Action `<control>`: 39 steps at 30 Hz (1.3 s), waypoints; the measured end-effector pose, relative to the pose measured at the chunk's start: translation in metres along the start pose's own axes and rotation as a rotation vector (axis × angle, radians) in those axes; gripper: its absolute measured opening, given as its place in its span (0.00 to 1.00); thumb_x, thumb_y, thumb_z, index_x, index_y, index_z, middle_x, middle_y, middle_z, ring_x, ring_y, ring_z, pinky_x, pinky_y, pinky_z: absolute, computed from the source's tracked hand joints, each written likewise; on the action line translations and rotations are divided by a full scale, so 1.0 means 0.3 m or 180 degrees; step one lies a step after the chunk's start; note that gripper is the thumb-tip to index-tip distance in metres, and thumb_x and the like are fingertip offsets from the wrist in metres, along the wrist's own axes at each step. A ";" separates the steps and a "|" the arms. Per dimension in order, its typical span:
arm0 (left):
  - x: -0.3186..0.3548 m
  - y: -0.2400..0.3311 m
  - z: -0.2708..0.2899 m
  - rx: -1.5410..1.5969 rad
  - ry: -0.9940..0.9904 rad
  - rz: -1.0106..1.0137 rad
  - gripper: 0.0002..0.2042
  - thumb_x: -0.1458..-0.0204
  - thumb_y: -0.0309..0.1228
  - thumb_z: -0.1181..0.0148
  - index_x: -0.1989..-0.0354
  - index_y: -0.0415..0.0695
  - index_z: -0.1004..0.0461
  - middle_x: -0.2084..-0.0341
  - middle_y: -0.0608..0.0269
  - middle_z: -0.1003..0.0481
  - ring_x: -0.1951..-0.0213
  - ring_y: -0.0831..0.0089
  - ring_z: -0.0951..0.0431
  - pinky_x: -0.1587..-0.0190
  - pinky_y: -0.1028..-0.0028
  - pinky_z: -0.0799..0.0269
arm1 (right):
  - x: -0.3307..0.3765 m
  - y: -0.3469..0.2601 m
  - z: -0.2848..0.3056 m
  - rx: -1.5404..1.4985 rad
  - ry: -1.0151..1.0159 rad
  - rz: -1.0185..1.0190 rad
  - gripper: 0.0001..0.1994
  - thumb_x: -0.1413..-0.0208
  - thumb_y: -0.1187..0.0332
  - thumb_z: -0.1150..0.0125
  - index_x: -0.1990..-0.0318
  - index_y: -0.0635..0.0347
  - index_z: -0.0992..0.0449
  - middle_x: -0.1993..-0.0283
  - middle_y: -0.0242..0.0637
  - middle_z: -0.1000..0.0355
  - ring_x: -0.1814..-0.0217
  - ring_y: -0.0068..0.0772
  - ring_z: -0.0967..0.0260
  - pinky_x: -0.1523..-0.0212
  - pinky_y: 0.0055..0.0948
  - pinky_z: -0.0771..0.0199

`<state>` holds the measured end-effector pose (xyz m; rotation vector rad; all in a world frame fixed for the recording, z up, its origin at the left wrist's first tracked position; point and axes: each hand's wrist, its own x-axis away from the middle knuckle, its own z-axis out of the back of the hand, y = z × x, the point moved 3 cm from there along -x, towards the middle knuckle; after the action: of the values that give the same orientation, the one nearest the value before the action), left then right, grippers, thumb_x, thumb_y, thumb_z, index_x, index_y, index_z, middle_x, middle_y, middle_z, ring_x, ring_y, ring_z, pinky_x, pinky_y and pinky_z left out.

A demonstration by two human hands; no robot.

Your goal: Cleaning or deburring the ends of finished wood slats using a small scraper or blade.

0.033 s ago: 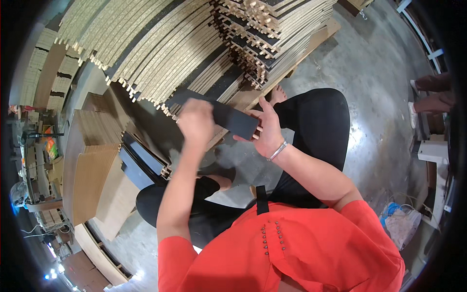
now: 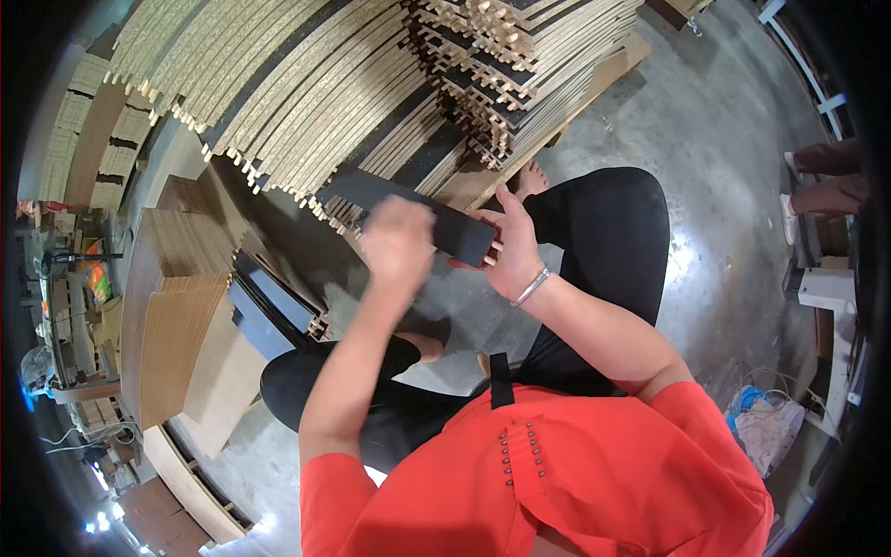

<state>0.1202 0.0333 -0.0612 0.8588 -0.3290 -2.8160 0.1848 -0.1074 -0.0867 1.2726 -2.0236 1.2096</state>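
Observation:
A narrow black board (image 2: 460, 236) lies slantwise in front of me, with short wooden dowels (image 2: 495, 252) sticking out of its near right end. My right hand (image 2: 512, 246), a silver bangle at its wrist, is closed around that end, the thumb stretched up along one side. Over the board's middle is my left hand (image 2: 399, 243), bent inward and smeared by motion. Its fingers are hidden, so I cannot see whether it holds anything. The board's far end meets the front of a large stack of boards (image 2: 306, 102), whose edges bristle with dowels.
The stack rests on a brown base (image 2: 608, 70). At left stand a pile of curved brown panels (image 2: 186, 306) and several dark boards (image 2: 269, 302) with dowels. Another person's legs (image 2: 826, 186) show at far right, above the grey floor (image 2: 705, 158). A plastic bag (image 2: 766, 422) lies low right.
My left hand has slid to the right along the black board, nearer to my right hand. The right hand and the board have hardly moved.

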 end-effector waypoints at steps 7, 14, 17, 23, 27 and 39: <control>-0.071 -0.284 -0.017 -0.0750 0.0267 0.0646 0.03 0.59 0.24 0.43 0.78 0.45 0.24 0.77 0.58 0.27 0.72 0.60 0.24 0.73 0.63 0.27 | -0.011 0.018 0.005 -0.0352 -0.0269 -0.0365 0.24 0.44 0.43 0.45 0.49 0.48 0.31 0.60 0.35 0.32 0.60 0.38 0.29 0.63 0.53 0.25; -0.032 -0.122 -0.010 -0.0251 -0.0117 -0.0181 0.03 0.61 0.25 0.43 0.80 0.48 0.24 0.78 0.62 0.30 0.69 0.63 0.25 0.71 0.65 0.28 | -0.010 0.016 0.019 -0.0072 -0.0230 -0.0129 0.18 0.42 0.49 0.48 0.56 0.53 0.32 0.60 0.34 0.29 0.60 0.35 0.27 0.58 0.51 0.24; -0.034 -0.189 0.006 -0.0373 0.0012 0.0090 0.04 0.54 0.28 0.43 0.78 0.47 0.24 0.77 0.61 0.29 0.71 0.60 0.25 0.68 0.63 0.27 | -0.008 0.041 0.020 0.0041 -0.0268 -0.0110 0.18 0.42 0.50 0.47 0.57 0.55 0.30 0.60 0.35 0.27 0.60 0.36 0.26 0.60 0.50 0.23; -0.028 -0.466 0.055 -0.0888 -0.0245 0.1651 0.04 0.53 0.30 0.40 0.74 0.45 0.22 0.73 0.58 0.23 0.70 0.56 0.22 0.67 0.60 0.26 | 0.015 0.036 -0.014 0.1019 -0.0607 0.0159 0.13 0.39 0.60 0.48 0.59 0.62 0.27 0.63 0.40 0.24 0.64 0.36 0.23 0.65 0.39 0.21; 0.141 -0.375 0.077 0.1228 0.0067 0.2862 0.04 0.53 0.26 0.37 0.69 0.41 0.20 0.78 0.61 0.24 0.76 0.72 0.26 0.71 0.71 0.32 | 0.024 0.065 -0.006 0.1048 -0.0665 0.0246 0.08 0.43 0.70 0.40 0.61 0.65 0.27 0.64 0.42 0.25 0.70 0.32 0.24 0.72 0.30 0.23; 0.313 -0.207 0.222 0.4137 0.1487 0.4080 0.04 0.48 0.19 0.42 0.66 0.33 0.24 0.70 0.63 0.23 0.67 0.76 0.26 0.61 0.77 0.32 | 0.121 0.233 -0.059 0.2694 -0.1762 0.0356 0.13 0.39 0.65 0.44 0.71 0.65 0.31 0.79 0.31 0.33 0.81 0.21 0.32 0.81 0.21 0.34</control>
<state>-0.0008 0.0813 -0.0730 0.8682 -1.8280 -0.9658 0.1050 -0.0965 -0.0812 2.0842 -1.9967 2.0763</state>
